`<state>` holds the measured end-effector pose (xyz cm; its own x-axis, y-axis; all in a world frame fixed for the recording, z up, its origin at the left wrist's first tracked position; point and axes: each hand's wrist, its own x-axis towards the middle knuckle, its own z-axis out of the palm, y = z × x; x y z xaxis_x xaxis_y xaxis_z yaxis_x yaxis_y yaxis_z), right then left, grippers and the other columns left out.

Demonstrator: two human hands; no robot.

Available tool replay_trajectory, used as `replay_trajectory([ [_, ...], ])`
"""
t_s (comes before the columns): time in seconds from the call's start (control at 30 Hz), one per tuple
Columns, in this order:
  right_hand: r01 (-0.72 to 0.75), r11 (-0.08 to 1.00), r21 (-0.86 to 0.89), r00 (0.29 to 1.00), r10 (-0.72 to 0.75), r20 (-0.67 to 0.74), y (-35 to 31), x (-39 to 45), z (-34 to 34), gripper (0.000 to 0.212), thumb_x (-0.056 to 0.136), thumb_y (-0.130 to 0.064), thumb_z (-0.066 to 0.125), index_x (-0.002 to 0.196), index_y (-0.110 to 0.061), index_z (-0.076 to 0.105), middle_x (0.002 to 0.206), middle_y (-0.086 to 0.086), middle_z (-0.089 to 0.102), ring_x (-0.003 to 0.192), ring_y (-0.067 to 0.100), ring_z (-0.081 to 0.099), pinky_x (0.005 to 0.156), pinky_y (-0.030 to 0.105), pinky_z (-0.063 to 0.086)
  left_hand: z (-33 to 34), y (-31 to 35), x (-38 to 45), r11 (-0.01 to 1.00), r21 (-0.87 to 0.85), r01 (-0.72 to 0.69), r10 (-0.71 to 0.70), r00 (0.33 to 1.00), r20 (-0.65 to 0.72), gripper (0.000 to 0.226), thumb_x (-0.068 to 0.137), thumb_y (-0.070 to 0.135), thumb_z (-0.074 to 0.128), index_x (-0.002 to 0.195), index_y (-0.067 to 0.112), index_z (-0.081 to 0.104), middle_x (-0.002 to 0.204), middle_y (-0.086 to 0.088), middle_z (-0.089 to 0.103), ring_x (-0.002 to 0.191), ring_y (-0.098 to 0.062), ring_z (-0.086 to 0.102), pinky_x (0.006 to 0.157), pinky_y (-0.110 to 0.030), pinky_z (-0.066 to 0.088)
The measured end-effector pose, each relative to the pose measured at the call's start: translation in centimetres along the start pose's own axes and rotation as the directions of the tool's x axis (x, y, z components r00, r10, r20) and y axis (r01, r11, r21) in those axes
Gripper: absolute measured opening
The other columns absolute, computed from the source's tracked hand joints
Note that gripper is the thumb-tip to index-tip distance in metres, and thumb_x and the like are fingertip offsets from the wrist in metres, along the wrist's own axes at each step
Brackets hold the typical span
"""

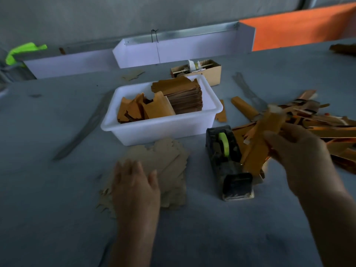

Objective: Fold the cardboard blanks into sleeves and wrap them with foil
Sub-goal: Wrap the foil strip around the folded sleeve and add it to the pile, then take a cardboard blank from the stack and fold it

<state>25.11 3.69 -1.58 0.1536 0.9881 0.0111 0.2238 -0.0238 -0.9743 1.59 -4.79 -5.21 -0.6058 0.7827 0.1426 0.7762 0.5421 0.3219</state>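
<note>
A bright green scrap (pixel 23 52) sits at the far left edge, behind a low white board (pixel 69 65) standing along the back of the grey worktop (pixel 48 189). Nearer the person, the left hand (pixel 134 187) lies palm down on a loose pile of flat cardboard blanks (pixel 167 162), its fingers (pixel 137 167) straight and spread, gripping nothing. Just behind that pile stands a white plastic tub (pixel 159 130); inside it a neat stack of blanks (pixel 183 95) fills the right end and a looser, tilted bunch leans at the left. Behind the tub, close to its far right corner, is a small open cardboard box (pixel 206 71) with pale odds and ends in it (too small to make out). To the right of the flat pile, a black tape dispenser (pixel 229 162) holds a green roll (pixel 224 143). Just beside it, the right hand (pixel 300 155) is raised above the worktop, its fingers curled round a folded sleeve (pixel 260 143) held at a slant, blurred. Behind and to the right of that hand spreads a heap of long orange and shiny coppery pieces (pixel 317 120). An orange panel (pixel 300 31) runs along the back right.
</note>
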Motion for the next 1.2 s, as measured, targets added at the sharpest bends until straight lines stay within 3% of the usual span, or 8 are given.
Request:
replay_trajectory([
  [0.2, -0.081, 0.971, -0.226, 0.988, 0.048, -0.149, 1.7, 1.0, -0.4, 0.052, 0.084, -0.036, 0.061, 0.13, -0.018, 0.046, 0.128, 0.011, 0.054, 0.109, 0.029, 0.055, 0.084, 0.046, 0.051, 1.2, -1.8, 0.1, 0.984, 0.177, 0.034, -0.045, 0.997, 0.064, 0.024, 0.094, 0.02, 0.051, 0.105, 0.0, 0.059, 0.112, -0.021, 0.06, 0.106, -0.037, 0.055, 0.086, -0.043, 0.039],
  [0.3, 0.008, 0.975, -0.222, 0.997, -0.025, -0.074, 1.6, -0.7, 0.4, 0.05, 0.085, -0.032, 0.059, 0.132, -0.022, 0.046, 0.135, 0.009, 0.049, 0.099, 0.019, 0.049, 0.072, 0.032, 0.046, 1.1, -2.0, 0.3, 0.973, 0.229, 0.007, -0.022, 0.998, 0.061, 0.027, 0.096, 0.026, 0.045, 0.11, 0.007, 0.058, 0.117, -0.012, 0.059, 0.109, -0.03, 0.056, 0.087, -0.037, 0.04],
  [0.43, 0.094, 0.959, -0.266, 0.995, -0.1, -0.01, 0.7, -2.3, 1.7, 0.036, 0.087, -0.027, 0.058, 0.123, -0.022, 0.055, 0.129, 0.006, 0.054, 0.111, 0.019, 0.051, 0.089, 0.04, 0.047, 1.4, -1.8, -0.2, 0.968, 0.245, -0.048, 0.033, 0.998, 0.062, 0.043, 0.095, 0.044, 0.041, 0.104, 0.005, 0.058, 0.113, -0.015, 0.06, 0.106, -0.031, 0.056, 0.083, -0.037, 0.043],
  [0.6, 0.19, 0.951, -0.243, 0.982, -0.178, 0.071, 0.2, -3.6, 2.6, 0.022, 0.088, -0.022, 0.058, 0.109, -0.026, 0.063, 0.113, -0.001, 0.06, 0.089, 0.008, 0.053, 0.067, 0.018, 0.04, 0.9, -0.5, -0.9, 0.965, 0.261, -0.009, -0.011, 0.997, 0.075, 0.031, 0.099, 0.032, 0.034, 0.106, 0.014, 0.059, 0.113, -0.006, 0.061, 0.108, -0.023, 0.057, 0.083, -0.034, 0.043],
  [0.77, 0.233, 0.95, -0.207, 0.971, -0.215, 0.105, -0.1, -4.4, 2.7, 0.019, 0.087, -0.02, 0.059, 0.089, -0.039, 0.058, 0.098, -0.003, 0.062, 0.082, 0.005, 0.054, 0.063, 0.019, 0.04, 0.8, -0.5, -1.3, 0.991, 0.131, -0.023, 0.02, 1.0, 0.022, 0.015, 0.081, 0.008, 0.065, 0.073, -0.005, 0.065, 0.074, -0.027, 0.065, 0.067, -0.042, 0.065, 0.055, -0.042, 0.049],
  [0.93, 0.244, 0.932, -0.269, 0.97, -0.229, 0.086, -0.4, -4.8, 2.7, 0.022, 0.087, -0.018, 0.06, 0.108, -0.024, 0.066, 0.101, -0.006, 0.063, 0.082, 0.003, 0.054, 0.062, 0.008, 0.037, 0.8, -0.4, -1.5, 0.983, 0.145, -0.113, 0.123, 0.991, -0.056, 0.03, 0.045, -0.021, 0.079, 0.062, -0.006, 0.058, 0.053, -0.026, 0.056, 0.04, -0.04, 0.057, 0.034, -0.036, 0.044],
  [1.03, 0.379, 0.836, -0.397, 0.923, -0.37, 0.102, -1.1, -5.3, 2.6, 0.022, 0.087, -0.016, 0.06, 0.107, -0.021, 0.066, 0.102, -0.011, 0.06, 0.08, 0.002, 0.052, 0.057, 0.003, 0.037, 0.2, 0.0, -1.7, 0.981, 0.13, -0.144, 0.158, 0.981, -0.113, 0.025, 0.056, -0.019, 0.076, 0.066, -0.006, 0.057, 0.057, -0.028, 0.057, 0.045, -0.042, 0.058, 0.042, -0.041, 0.047],
  [1.2, 0.175, 0.984, 0.003, 0.925, -0.166, 0.342, -2.7, -6.9, 3.2, 0.022, 0.076, -0.047, 0.055, 0.085, -0.033, 0.069, 0.081, -0.005, 0.07, 0.079, 0.005, 0.065, 0.07, 0.019, 0.054, -2.1, 2.6, -3.2, 0.965, -0.006, -0.263, 0.251, 0.925, -0.286, 0.031, 0.064, -0.006, 0.066, 0.095, -0.008, 0.064, 0.076, -0.028, 0.066, 0.062, -0.044, 0.065, 0.052, -0.05, 0.054],
])
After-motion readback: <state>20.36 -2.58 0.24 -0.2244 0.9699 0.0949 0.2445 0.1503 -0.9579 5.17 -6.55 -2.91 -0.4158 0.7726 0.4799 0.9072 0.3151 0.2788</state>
